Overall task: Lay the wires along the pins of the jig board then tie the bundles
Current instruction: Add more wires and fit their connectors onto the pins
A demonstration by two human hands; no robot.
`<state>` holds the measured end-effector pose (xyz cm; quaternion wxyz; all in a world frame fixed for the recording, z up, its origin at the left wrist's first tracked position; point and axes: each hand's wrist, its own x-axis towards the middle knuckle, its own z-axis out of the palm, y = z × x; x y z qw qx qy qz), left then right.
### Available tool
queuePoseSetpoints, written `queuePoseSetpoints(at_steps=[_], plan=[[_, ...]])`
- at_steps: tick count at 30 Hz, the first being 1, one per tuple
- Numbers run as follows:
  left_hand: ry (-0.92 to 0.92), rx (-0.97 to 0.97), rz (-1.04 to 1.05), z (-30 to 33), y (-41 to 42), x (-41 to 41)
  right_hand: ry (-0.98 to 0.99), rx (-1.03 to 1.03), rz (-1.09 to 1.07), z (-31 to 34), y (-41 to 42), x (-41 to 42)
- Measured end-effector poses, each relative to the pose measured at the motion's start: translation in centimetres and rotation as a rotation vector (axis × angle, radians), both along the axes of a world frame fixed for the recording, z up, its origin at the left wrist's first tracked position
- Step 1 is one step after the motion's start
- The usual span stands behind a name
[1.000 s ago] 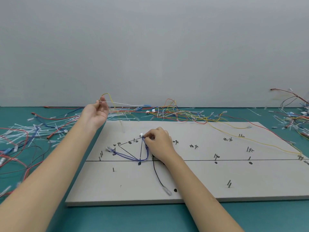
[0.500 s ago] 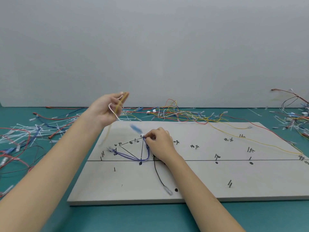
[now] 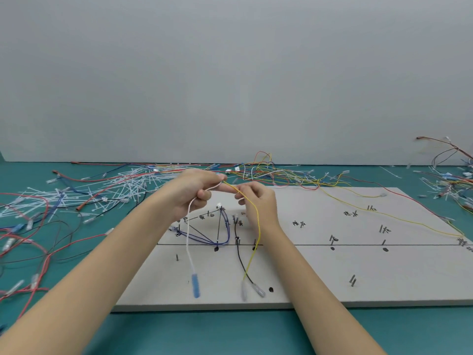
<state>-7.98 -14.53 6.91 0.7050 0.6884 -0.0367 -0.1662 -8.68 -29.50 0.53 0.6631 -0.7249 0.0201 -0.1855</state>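
Both hands meet above the far left part of the board. The left hand [image 3: 194,194] has its fingers curled round a thin white wire with a blue sleeve terminal [image 3: 190,231], pinching it near the top. The right hand [image 3: 256,201], just at its 3 o'clock, pinches a thin yellow wire with a clear terminal [image 3: 257,226] between thumb and fingertips. The two wires join at the fingertips and each hangs down toward 6 o'clock, long axis nearly vertical. The blue terminal points toward the near edge of the flat pale grey jig board with short metal pins [image 3: 332,265]; the yellow wire's clear end lies close to the near edge too.

On the board, beneath the hands, a looped bundle of blue-purple wires [image 3: 222,237] runs round pins along drawn black lines, and a thin black wire with a clear terminal [image 3: 240,260] runs from a pin toward 5 o'clock, crossing the yellow one near its end. A long yellow wire [image 3: 384,213] crosses the board toward 3 o'clock.

The board lies on a teal table [image 3: 230,334]. At 10 o'clock sits a scatter of white cable ties [image 3: 84,196]; at 12 o'clock, a heap of mixed coloured loose wires [image 3: 268,170]
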Motion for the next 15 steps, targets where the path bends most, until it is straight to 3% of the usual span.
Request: queuePoseSetpoints(at_steps=[3,6,15], plan=[[0.052,-0.051,-0.007,-1.2,0.7,0.0,0.095,0.131,0.05,0.9,-0.5,-0.4],[0.11,-0.136,-0.011,-2.2,1.6,-0.1,0.148,0.132,0.164,1.8,-0.4,-1.3],[0.216,-0.407,0.065,-3.1,2.7,-0.9,0.289,-0.175,0.451,3.9,0.9,-3.7]])
